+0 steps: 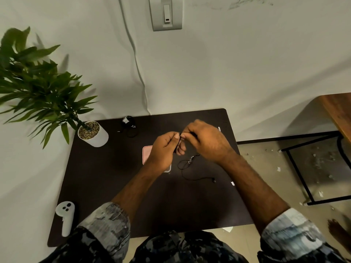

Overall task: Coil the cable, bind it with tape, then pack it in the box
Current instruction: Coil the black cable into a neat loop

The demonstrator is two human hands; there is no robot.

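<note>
One thin black cable [188, 168] runs from between the two hands down onto the dark tabletop [114, 177], where it loops loosely and trails off to a small plug end on the near right. Both hands meet above the middle of the tabletop with the upper end of the cable between them. The left hand [164, 149] has its fingers curled and its thumb pressed toward the fingertips, pinching the cable where it comes up. The right hand [206, 140] is curled over from the right, its fingertips touching the left thumb; it seems to nip the same bit of cable, though the hold itself is hidden under the knuckles. Just under the left wrist lies a flat pink box [147, 153], mostly covered by the hand, with a pale corner showing near the cable's loop. Farther back and to the left sits a second small bundle of black cable [129, 125] with something white wrapped on it. At the far left corner stands a white pot [95, 134] with a leafy green plant [38, 82]. On the near left edge lies a white handheld controller [65, 217]. A few white scraps [232, 183] lie near the right edge of the tabletop.
</note>
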